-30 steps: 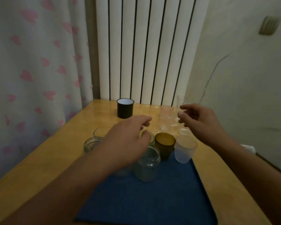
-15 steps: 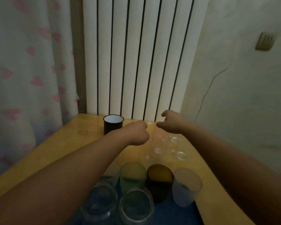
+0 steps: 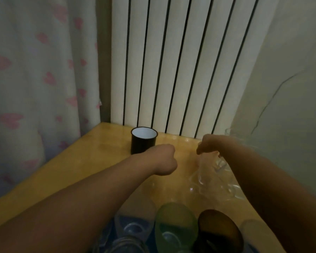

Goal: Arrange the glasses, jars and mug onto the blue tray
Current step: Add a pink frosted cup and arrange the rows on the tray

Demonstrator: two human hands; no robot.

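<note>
Now tilted farther down: more wooden bench (image 3: 77,172), less wall. Left hand (image 3: 164,161) still fisted, empty, beside black mug (image 3: 143,140). Right hand (image 3: 211,144) lower, fingers curled onto clear glass (image 3: 207,166). Green glass (image 3: 173,227), amber glass (image 3: 218,232) closer.

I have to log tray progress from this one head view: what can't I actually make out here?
- Blue tray: head view, mostly cut off by the bottom edge and covered by the glasses and the left forearm.
- Left hand: fingers curl away from the camera; any hold is hidden.
- Right hand: fingertips above a clear glass; contact is unclear.
- Other clear glasses: transparent, blurred, uncountable.
- Black mug: handle unseen.
</note>
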